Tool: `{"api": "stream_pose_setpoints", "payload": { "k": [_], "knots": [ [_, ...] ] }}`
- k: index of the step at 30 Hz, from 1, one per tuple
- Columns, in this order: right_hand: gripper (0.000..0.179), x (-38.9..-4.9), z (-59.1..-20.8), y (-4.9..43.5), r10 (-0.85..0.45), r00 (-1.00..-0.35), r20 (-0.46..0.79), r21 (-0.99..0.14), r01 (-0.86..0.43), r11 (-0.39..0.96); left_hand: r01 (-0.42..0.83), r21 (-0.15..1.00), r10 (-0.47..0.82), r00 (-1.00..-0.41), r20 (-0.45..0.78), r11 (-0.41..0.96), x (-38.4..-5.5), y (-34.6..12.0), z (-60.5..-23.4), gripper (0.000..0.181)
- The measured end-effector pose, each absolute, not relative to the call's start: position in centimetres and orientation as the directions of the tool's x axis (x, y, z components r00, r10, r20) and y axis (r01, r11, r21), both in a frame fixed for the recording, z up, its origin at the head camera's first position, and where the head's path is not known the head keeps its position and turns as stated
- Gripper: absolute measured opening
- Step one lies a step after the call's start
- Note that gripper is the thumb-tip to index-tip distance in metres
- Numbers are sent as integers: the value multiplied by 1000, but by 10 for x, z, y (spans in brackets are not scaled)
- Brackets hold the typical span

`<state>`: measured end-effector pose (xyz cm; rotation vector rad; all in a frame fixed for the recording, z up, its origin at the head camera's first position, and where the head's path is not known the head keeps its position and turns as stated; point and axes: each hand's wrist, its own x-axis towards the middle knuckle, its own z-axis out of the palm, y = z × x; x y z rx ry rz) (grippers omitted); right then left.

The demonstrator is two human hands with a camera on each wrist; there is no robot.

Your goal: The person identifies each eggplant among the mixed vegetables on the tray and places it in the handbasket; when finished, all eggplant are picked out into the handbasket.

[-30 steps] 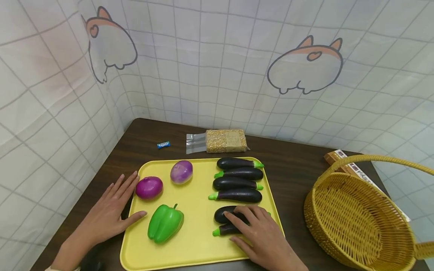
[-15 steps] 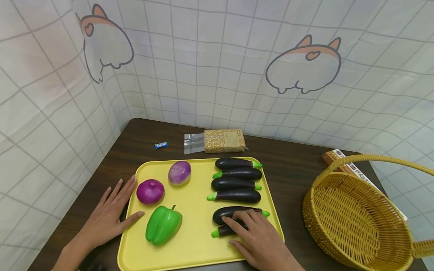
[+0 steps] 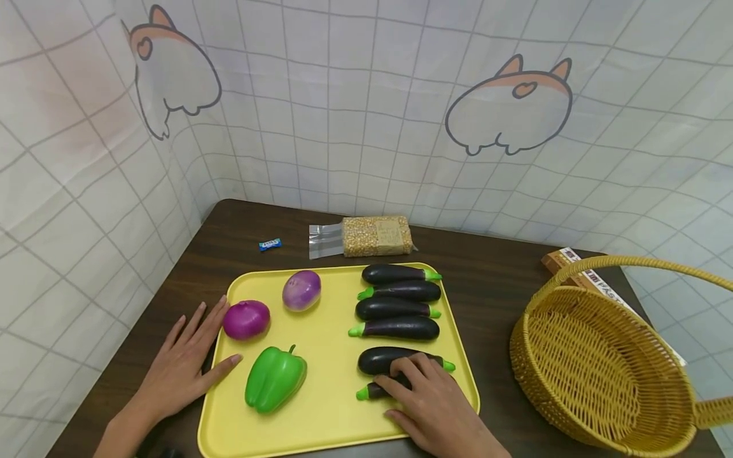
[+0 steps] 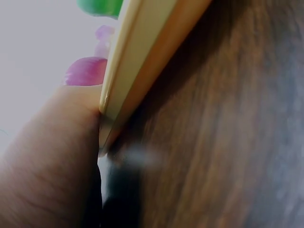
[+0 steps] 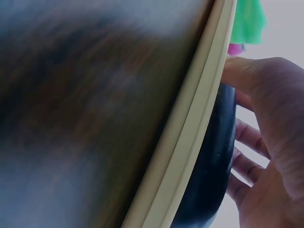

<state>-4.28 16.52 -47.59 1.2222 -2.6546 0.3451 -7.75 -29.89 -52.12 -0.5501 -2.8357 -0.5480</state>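
Note:
My right hand (image 3: 432, 407) curls its fingers over the nearest dark eggplant (image 3: 375, 390), thumb on its near side; the hand hides most of it. Just beyond lies another eggplant (image 3: 380, 360) with its green stem to the right. Farther back, several more eggplants, including one (image 3: 409, 327), lie in a column on the yellow tray (image 3: 326, 407). My left hand (image 3: 177, 375) rests at the tray's left edge, fingers straight, thumb over the rim. Close to its fingertips sits a purple onion (image 3: 247, 320). A green bell pepper (image 3: 275, 380) and a round purple-and-white vegetable (image 3: 301, 291) are also on the tray.
A yellow wicker basket (image 3: 584, 369) with a tall handle stands at the right. Behind it lies a long brown-and-white box (image 3: 595, 283). A bag of yellow kernels (image 3: 375, 236) and a small blue packet (image 3: 270, 245) lie at the back, before a curtain (image 3: 343, 127).
My right hand has shifted from the second-nearest eggplant toward the nearest one, baring more of the former. The onion has rocked upright and tipped back toward my left fingers. The head view has turned slightly.

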Motion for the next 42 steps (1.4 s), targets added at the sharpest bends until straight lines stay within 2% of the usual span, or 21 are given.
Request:
{"api": "stream_pose_setpoints", "payload": {
  "k": [7,13,21,30,36,42],
  "knots": [
    [29,-41,-475,167,-733,-624,271,-139,-779,612,392,328,310,-910,274,860,-78,-299,-523,96],
    [30,-41,-472,168,-738,-618,271,-116,-782,612,398,327,314,-907,281,857,-80,-298,-525,95],
    [28,-39,-471,165,-727,-595,342,-138,-797,588,396,338,310,-908,281,854,-80,-295,-526,97],
    [29,-36,-467,166,-716,-613,334,-143,-784,604,411,325,324,-901,288,852,-82,-294,-527,99],
    [29,-33,-463,167,-705,-635,317,-187,-770,610,395,339,309,-909,279,854,-80,-296,-528,99],
    [28,-34,-462,168,-709,-621,334,-163,-779,606,388,321,312,-913,263,864,-80,-299,-530,98]
  ]
}}
